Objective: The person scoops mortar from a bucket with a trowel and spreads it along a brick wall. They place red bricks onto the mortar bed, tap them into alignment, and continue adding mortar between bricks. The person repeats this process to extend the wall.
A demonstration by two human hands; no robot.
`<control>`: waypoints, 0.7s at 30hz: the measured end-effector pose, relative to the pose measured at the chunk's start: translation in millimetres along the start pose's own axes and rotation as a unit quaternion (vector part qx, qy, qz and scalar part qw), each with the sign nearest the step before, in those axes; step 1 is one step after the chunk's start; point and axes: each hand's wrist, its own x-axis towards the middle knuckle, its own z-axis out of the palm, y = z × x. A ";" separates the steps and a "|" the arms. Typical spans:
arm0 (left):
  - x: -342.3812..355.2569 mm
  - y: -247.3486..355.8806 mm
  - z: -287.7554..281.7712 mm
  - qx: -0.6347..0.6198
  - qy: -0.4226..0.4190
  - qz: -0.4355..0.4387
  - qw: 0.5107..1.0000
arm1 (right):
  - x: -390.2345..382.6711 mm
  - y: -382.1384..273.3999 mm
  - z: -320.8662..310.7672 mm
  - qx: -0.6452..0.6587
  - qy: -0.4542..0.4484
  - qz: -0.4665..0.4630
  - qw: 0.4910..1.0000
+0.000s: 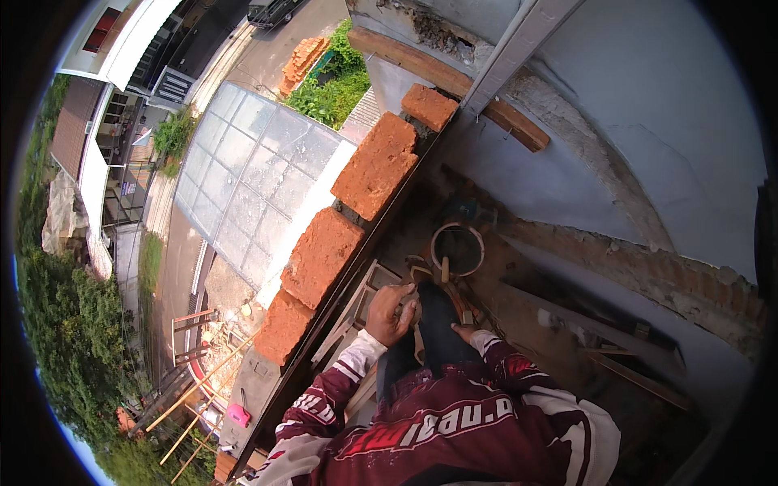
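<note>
My left hand [391,314] is raised in front of my knees, beside the brick ledge. Its fingers curl in toward the thumb, and whatever they may hold is too small to make out. Lower and to the right, my right hand [464,331] is beside my dark trouser leg [442,312], its fingers mostly hidden. Beyond my feet stands a round bucket [470,266] with grey contents and a wooden handle [445,269] at its near rim. Left of my hands, several orange bricks [322,253] lie in a row along the ledge, with grey mortar in some gaps.
A wooden ladder-like frame [350,312] leans below the ledge. A pink tool [238,415] lies on the ledge's near end. Beyond the ledge is a drop to a glazed roof [251,174] and street. A metal post [519,57] and grey wall [681,121] stand right.
</note>
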 end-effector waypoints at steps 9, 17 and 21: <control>-405.0 -164.5 72.3 -0.048 -0.288 -0.572 0.766 | -2.8 4.6 26.2 -0.077 0.053 -0.070 0.993; -398.2 -139.7 33.3 -0.046 -0.339 -0.558 0.757 | -8.5 5.5 58.2 -0.150 0.114 -0.061 0.980; -379.9 -127.9 12.8 -0.052 -0.336 -0.533 0.775 | -6.2 16.5 70.7 -0.190 0.157 -0.040 0.968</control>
